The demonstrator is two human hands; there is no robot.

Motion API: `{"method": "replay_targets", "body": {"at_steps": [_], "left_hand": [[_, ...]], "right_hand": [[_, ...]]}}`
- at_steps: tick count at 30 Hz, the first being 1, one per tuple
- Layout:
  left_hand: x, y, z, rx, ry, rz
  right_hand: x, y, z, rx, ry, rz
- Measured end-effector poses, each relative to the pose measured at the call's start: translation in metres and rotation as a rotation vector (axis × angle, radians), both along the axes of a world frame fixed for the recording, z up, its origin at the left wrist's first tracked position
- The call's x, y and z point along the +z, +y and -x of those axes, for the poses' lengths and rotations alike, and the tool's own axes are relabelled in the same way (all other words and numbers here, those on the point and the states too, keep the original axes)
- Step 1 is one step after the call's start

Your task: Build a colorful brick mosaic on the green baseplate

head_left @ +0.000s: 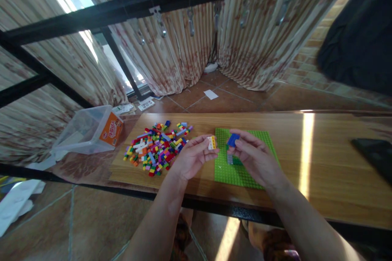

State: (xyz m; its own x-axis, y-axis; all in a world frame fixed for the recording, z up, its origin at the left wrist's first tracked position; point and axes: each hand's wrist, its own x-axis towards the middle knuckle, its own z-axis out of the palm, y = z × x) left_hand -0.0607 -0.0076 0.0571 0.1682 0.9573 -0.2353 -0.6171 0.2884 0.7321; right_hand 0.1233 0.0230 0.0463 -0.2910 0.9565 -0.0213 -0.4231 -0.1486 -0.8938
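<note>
"What have you got?"
"Your left grip (196, 155) pinches a white-and-yellow piece (212, 142); your right grip (256, 155) is closed on a blue brick (233, 139), long axis unclear."
"And the green baseplate (222, 173)?"
"Beneath your right grip, the nearer one, and to the right of your left grip."

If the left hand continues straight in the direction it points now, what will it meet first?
The left hand would probably meet the blue brick in the right hand, though depth is unclear.
</note>
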Motion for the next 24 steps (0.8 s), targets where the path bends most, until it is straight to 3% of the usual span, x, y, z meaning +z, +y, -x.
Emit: {"method": "replay_targets", "body": {"at_steps": [7,11,13,16,19,24], "left_hand": [[0.003,0.005,0.005,0.041,0.036,0.102],[-0.002,0.011,0.016,0.148,0.182,0.058],[-0.009,0.016,0.025,0.266,0.396,-0.006],[-0.018,0.023,0.042,0.428,0.95,-0.107],[-0.023,0.028,0.056,0.438,1.41,-0.227],[-0.018,0.03,0.065,0.425,1.825,-0.302]], "right_hand": [[-0.001,0.01,-0.011,-0.074,0.115,0.044],[0.0,0.014,-0.017,-0.131,0.123,0.061],[0.0,0.015,-0.02,-0.147,0.1,0.055],[-0.002,0.016,-0.024,-0.176,0.017,0.022],[-0.004,0.018,-0.029,-0.219,-0.122,-0.049],[-0.007,0.022,-0.035,-0.325,-0.333,-0.104]]}}
